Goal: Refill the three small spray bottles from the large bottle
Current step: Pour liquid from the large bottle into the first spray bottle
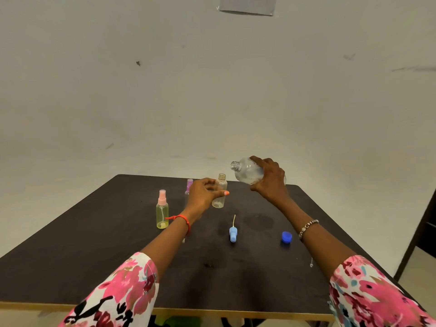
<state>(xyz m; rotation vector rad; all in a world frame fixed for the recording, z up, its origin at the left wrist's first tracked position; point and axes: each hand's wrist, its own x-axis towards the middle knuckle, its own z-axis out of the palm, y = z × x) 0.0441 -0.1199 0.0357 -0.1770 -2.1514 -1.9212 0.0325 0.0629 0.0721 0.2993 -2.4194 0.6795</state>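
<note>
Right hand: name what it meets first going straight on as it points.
Probably nothing nearby: the right hand, gripping the large bottle, points up-left, above the open small bottle, toward the wall; depth unclear.

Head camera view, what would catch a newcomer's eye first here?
Mid-frame, the right hand holds the uncapped large bottle tilted toward an open small bottle gripped upright by the left hand. Nearer the camera, a blue spray head and a blue cap lie on the dark table; a pink-topped spray bottle stands at left.
</note>
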